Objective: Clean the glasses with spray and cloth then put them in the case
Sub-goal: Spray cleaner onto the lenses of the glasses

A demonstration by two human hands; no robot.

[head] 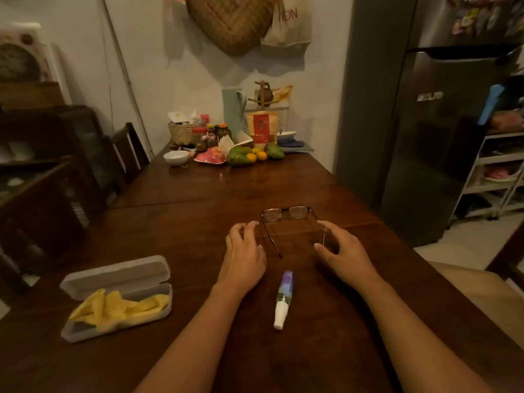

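Note:
Dark-framed glasses (286,214) stand on the wooden table (181,194), temples unfolded toward me. My left hand (244,256) hovers just left of the left temple, fingers curled and apart, holding nothing. My right hand (344,251) sits beside the right temple, fingers spread, its thumb close to the temple tip; whether it touches is unclear. A small spray bottle (284,297) with a purple body and white nozzle lies on the table between my forearms. At the left, an open grey glasses case (119,275) holds a crumpled yellow cloth (119,307).
The table's far end is crowded with a white bowl (175,157), jars, a basket, avocados and oranges (249,156) and a pale jug (234,109). A dark fridge (419,123) stands at the right, dark wooden chairs (124,154) at the left.

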